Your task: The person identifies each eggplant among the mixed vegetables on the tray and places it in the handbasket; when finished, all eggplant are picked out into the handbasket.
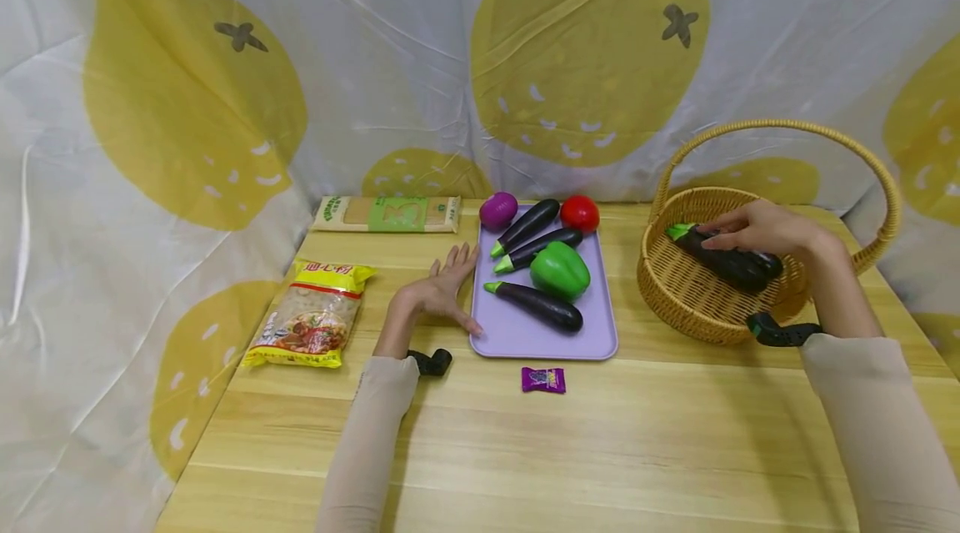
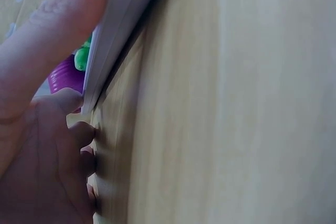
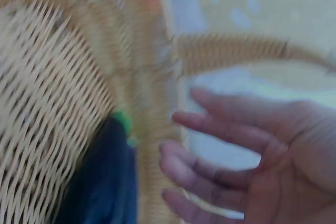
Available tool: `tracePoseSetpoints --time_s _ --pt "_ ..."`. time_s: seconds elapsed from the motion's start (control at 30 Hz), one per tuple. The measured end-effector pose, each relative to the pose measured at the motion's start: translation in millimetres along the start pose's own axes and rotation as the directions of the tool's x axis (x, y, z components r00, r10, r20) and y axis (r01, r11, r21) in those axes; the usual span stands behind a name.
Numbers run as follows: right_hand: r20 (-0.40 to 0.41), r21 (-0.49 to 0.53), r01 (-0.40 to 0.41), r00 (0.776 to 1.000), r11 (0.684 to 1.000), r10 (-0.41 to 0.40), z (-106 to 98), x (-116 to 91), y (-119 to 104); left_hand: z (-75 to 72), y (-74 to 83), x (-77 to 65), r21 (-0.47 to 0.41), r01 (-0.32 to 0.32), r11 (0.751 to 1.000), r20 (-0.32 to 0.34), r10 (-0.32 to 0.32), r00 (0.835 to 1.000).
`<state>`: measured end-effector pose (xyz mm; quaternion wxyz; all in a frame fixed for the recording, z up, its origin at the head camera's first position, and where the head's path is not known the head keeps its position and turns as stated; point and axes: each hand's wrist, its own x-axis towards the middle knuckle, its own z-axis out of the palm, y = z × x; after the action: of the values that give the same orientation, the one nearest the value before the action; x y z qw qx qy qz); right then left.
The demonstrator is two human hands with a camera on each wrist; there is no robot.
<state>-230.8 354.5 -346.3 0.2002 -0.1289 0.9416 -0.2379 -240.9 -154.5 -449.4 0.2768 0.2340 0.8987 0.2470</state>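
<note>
My left hand (image 1: 438, 291) has its fingers spread at the left edge of a lilac tray (image 1: 502, 343), with the thumb at the rim. Three eggplants (image 1: 538, 306), a green bell pepper (image 1: 560, 271), a red tomato (image 1: 580, 214) and a purple onion (image 1: 498, 211) are on or at the edge of this tray. Over the wicker basket (image 1: 684, 309) hovers my right hand (image 1: 768, 230), its fingers loosely bent. Below it, dark eggplants (image 1: 722, 264) lie in the basket, apparently two. In the right wrist view the fingers (image 3: 215, 129) are apart from the eggplants (image 3: 97, 177).
Left of the tray lie a yellow-edged food packet (image 1: 309, 312) and a long noodle pack (image 1: 386, 214). A small purple wrapped candy (image 1: 543, 380) sits in front of the tray. The basket's tall handle (image 1: 772, 124) arches over its opening. A lemon-print cloth (image 1: 420, 57) hangs behind.
</note>
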Motion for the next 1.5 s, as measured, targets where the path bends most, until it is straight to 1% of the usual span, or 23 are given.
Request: tracePoseSetpoints --time_s 0.1,0.17,0.23,0.4,0.53,0.57,0.7,0.77,0.87,1.0,1.07,1.3,1.5 --pt "-0.028 0.012 0.101 0.995 0.995 -0.101 10 -6 -30 -0.5 0.1 -0.7 0.002 0.002 1.0 0.001 -0.002 1.0" --pt "-0.05 0.027 0.173 0.984 0.985 -0.171 22 -9 -49 -0.8 0.3 -0.8 0.005 0.003 1.0 0.002 -0.003 1.0" --pt "-0.067 0.03 0.221 0.974 0.975 -0.218 35 -12 -67 -0.8 0.3 -0.5 0.006 0.003 1.0 0.003 -0.003 1.0" --pt "-0.145 0.024 0.296 0.946 0.955 -0.29 70 -10 -104 -0.4 0.3 0.9 0.011 0.0 1.0 0.004 0.0 1.0" --pt "-0.211 -0.004 0.349 0.916 0.937 -0.342 105 -5 -120 -0.4 -0.3 1.0 0.009 0.001 1.0 0.0 -0.001 1.0" --pt "-0.22 -0.008 0.356 0.911 0.935 -0.348 113 -4 -123 -0.6 -0.2 0.9 0.006 0.0 1.0 -0.001 0.0 1.0" --pt "-0.233 -0.003 0.361 0.906 0.932 -0.352 141 -4 -129 -1.3 0.6 0.3 0.01 0.0 1.0 0.001 0.0 1.0" --pt "-0.231 -0.004 0.353 0.91 0.936 -0.344 152 -3 -131 -1.2 0.3 0.1 0.011 0.002 1.0 0.003 -0.002 1.0" --pt "-0.22 -0.001 0.326 0.922 0.945 -0.318 163 -1 -133 -1.0 -0.5 0.0 0.013 0.003 1.0 0.002 -0.003 1.0" --pt "-0.207 -0.009 0.295 0.934 0.955 -0.291 172 0 -133 -0.3 -0.8 -0.1 0.01 0.0 1.0 0.004 0.0 1.0" --pt "-0.214 -0.021 0.289 0.934 0.957 -0.286 176 1 -134 -0.3 -0.7 -0.1 0.009 0.002 1.0 0.008 -0.002 1.0" --pt "-0.275 -0.039 0.228 0.933 0.973 -0.23 185 6 -140 -0.2 -0.2 -0.4 0.008 0.001 1.0 0.007 -0.001 1.0" --pt "-0.318 -0.002 0.179 0.933 0.984 -0.17 188 13 -145 -0.5 -0.3 0.1 0.002 -0.003 1.0 0.004 0.003 1.0"
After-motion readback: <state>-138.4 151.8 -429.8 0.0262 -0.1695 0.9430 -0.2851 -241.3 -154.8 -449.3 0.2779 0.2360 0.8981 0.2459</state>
